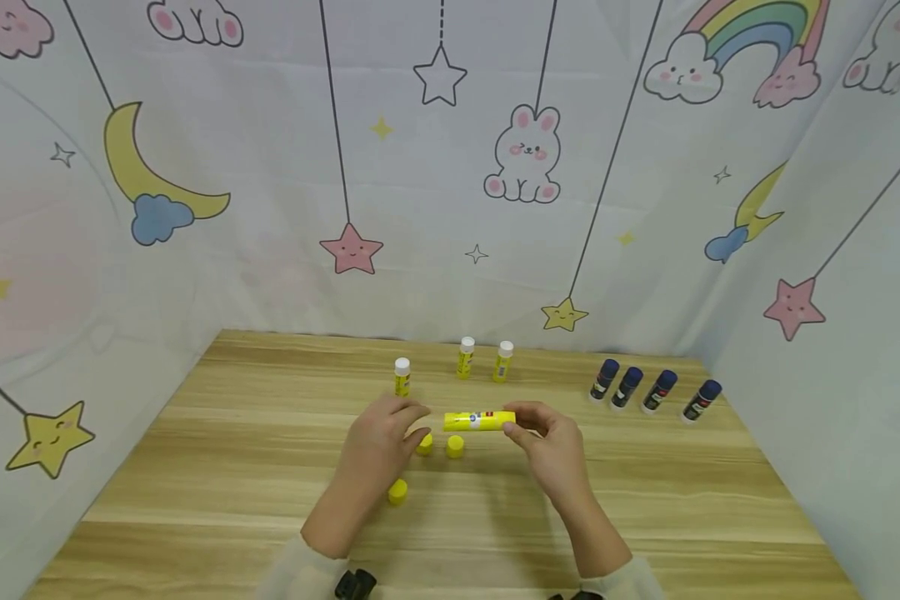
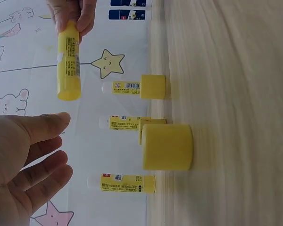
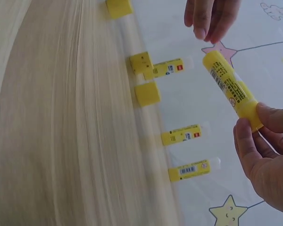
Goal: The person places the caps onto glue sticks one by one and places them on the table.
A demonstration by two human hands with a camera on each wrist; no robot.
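Observation:
My right hand (image 1: 558, 450) pinches one end of a yellow glue stick (image 1: 480, 421) between thumb and fingers, holding it level above the table. In the right wrist view the printed label of the glue stick (image 3: 231, 87) faces the camera. My left hand (image 1: 378, 433) hovers near the stick's other end, a small gap between. Its thumb and fingers are parted and hold nothing, as the left wrist view of that hand (image 2: 28, 155) shows. Three yellow caps lie on the table below: one cap (image 1: 455, 447) under the stick, another cap (image 1: 425, 446) partly behind the left fingers, and a nearer cap (image 1: 397, 492).
Three white-topped yellow glue sticks stand farther back: one stick (image 1: 402, 377) beyond the left hand, another stick (image 1: 466, 358) and a third (image 1: 503, 362) toward the middle. Several dark blue glue sticks (image 1: 627, 388) stand in a row at the right. A patterned curtain (image 1: 435, 283) borders the wooden table (image 1: 645, 517).

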